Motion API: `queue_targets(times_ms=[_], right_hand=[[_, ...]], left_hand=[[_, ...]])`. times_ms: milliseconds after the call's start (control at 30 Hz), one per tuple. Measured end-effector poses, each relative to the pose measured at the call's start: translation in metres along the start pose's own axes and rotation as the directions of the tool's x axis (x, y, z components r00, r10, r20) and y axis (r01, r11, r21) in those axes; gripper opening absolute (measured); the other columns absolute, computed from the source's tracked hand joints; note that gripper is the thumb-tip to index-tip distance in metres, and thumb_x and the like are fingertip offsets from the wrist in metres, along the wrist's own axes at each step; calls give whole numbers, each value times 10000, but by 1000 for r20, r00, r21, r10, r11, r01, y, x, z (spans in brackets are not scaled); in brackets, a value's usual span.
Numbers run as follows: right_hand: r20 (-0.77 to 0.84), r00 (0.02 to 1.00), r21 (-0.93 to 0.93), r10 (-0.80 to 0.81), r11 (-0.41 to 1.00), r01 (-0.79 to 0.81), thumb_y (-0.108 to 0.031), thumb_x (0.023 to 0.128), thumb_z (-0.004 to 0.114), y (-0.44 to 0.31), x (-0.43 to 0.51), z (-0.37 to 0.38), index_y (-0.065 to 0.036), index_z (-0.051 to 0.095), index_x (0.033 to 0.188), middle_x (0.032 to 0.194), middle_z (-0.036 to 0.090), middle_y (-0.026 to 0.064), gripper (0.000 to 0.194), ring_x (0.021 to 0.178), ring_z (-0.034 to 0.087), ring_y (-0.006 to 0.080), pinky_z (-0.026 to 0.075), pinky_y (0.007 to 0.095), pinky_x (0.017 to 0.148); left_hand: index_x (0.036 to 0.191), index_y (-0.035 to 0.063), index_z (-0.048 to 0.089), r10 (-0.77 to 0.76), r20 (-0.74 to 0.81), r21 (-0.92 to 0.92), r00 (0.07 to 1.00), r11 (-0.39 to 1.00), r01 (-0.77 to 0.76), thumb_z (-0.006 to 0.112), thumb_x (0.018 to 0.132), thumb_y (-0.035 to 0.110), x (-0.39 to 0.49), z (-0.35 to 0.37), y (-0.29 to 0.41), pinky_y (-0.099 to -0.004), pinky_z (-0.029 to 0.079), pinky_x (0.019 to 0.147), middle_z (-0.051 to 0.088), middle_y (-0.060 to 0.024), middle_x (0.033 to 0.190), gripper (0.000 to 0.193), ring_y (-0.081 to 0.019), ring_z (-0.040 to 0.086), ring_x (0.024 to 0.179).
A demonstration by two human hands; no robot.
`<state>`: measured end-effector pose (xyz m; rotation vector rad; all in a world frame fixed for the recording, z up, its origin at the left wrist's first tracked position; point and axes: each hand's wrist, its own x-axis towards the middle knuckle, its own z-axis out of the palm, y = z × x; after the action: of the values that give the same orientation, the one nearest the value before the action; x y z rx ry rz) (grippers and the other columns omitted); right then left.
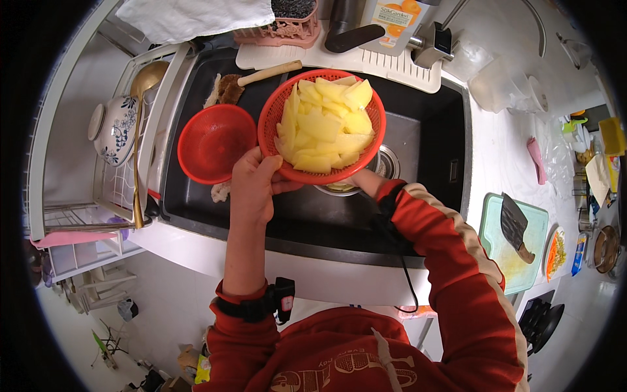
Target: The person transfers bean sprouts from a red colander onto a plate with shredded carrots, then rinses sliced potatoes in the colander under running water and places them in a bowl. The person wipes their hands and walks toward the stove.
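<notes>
My left hand (pixel 259 171) grips the near left rim of a red plastic colander (pixel 268 128), thumb on the rim and fingers underneath. Pale yellow slices (pixel 323 125), which look like potato, are heaped in it. The colander is raised over a black double sink (pixel 289 215). My right hand (pixel 360 179) reaches under its near right side; the colander hides most of the fingers, so their hold is unclear. Below it, a metal bowl (pixel 338 191) shows only partly, with a few slices inside. To the left, a red basin (pixel 215 142) sits in the sink.
A wooden-handled brush (pixel 269 73) lies behind the basin. A black faucet (pixel 352 39) and a soap bottle (pixel 392 24) stand at the back. On the right counter, a cleaver (pixel 514 225) rests on a green cutting board (pixel 494 269). At left is a dish rack (pixel 152 127).
</notes>
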<state>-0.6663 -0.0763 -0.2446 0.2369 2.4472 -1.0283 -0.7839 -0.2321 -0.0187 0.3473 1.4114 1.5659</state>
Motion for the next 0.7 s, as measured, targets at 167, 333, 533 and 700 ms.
queue_targets(times_ms=[167, 333, 533, 700], right_hand=[[126, 987, 222, -95, 973, 65, -524, 815, 626, -12, -8, -19, -146, 510, 1265, 1288, 533, 64, 600, 1212, 458, 246, 369, 386, 994], [235, 952, 433, -196, 898, 78, -472, 785, 710, -2, -19, -28, -130, 539, 1221, 1250, 556, 54, 580, 1193, 465, 238, 368, 390, 999], [97, 994, 395, -46, 919, 4, -374, 612, 874, 10, -26, -3, -122, 540, 1238, 1265, 553, 60, 753, 1216, 448, 249, 361, 374, 1005], [26, 998, 398, 49, 916, -56, -370, 584, 887, 5, -35, -2, -115, 521, 1301, 1283, 559, 83, 845, 1207, 479, 245, 373, 362, 1003]], left_hand=[[1051, -65, 555, 1, -2, -1, 1000, 1000, -1, 469, 878, 54, 0, -1, -1, -311, 604, 624, 668, -147, 929, 226, -216, 699, 755], [1052, -66, 550, -8, 6, -10, 1000, 1000, 8, 467, 878, 54, 1, 0, -2, -311, 605, 624, 666, -152, 930, 227, -218, 699, 753], [1048, -62, 549, 1, 9, -8, 1000, 1000, -1, 466, 880, 53, 1, 2, -4, -308, 605, 619, 664, -151, 930, 221, -214, 697, 743], [1045, -60, 550, 2, 14, 3, 1000, 1000, -2, 465, 881, 52, 2, 4, -4, -306, 604, 614, 665, -145, 926, 215, -210, 697, 736]])
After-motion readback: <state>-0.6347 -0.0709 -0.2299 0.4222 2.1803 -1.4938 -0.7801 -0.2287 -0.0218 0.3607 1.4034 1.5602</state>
